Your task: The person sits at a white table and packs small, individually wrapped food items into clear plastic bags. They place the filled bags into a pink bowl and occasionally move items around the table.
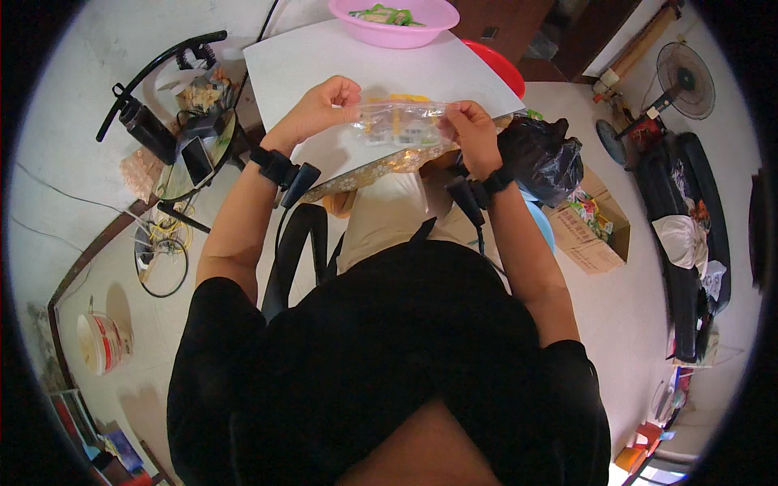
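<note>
A clear plastic bag (pixel 401 124) is stretched between my two hands above the near edge of the white tabletop (pixel 292 67). My left hand (pixel 334 100) pinches its left end, and my right hand (pixel 473 127) grips its right end. Yellow material shows through and just behind the bag; whether it is inside, I cannot tell. At the table's far side stands a pink plastic basin (pixel 395 37) holding green-edged packets (pixel 386 15). Both wrists wear black straps with a small device attached.
A black plastic bag (pixel 541 158) bulges at the table's right corner, beside an open cardboard box (pixel 586 243) of colourful packets. Part of a red basin (pixel 498 67) shows behind the table. To the left, a small round table (pixel 222 164) carries a phone (pixel 197 161) and a black bottle (pixel 146 129).
</note>
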Tool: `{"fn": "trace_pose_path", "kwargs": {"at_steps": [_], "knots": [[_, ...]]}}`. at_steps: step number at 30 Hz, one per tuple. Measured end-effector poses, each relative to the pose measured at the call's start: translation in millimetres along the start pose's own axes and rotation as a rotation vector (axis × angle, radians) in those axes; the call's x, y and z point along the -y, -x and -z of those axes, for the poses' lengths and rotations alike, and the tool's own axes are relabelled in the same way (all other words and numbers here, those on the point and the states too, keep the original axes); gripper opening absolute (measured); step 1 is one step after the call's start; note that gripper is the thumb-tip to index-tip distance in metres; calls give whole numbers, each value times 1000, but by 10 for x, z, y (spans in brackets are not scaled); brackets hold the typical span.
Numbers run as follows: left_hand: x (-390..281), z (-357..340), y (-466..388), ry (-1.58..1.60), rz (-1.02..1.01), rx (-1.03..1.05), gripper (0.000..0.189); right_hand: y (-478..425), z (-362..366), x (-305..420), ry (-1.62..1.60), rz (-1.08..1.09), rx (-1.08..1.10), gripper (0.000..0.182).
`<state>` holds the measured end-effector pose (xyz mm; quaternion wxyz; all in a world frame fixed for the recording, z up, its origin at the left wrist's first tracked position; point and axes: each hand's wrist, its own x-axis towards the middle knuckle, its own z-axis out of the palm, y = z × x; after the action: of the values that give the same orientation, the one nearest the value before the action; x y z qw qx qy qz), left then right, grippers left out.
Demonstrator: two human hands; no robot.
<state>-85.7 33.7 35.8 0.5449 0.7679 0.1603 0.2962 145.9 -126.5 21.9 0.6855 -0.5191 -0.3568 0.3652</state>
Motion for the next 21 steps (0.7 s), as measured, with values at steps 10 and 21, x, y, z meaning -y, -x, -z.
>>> {"fn": "trace_pose_path", "kwargs": {"at_steps": [10, 21], "knots": [[253, -68, 14, 144, 130, -110, 12, -48, 4, -37, -68, -13, -14, 10], [271, -221, 27, 378, 241, -244, 12, -67, 91, -106, -93, -86, -36, 9]]}}
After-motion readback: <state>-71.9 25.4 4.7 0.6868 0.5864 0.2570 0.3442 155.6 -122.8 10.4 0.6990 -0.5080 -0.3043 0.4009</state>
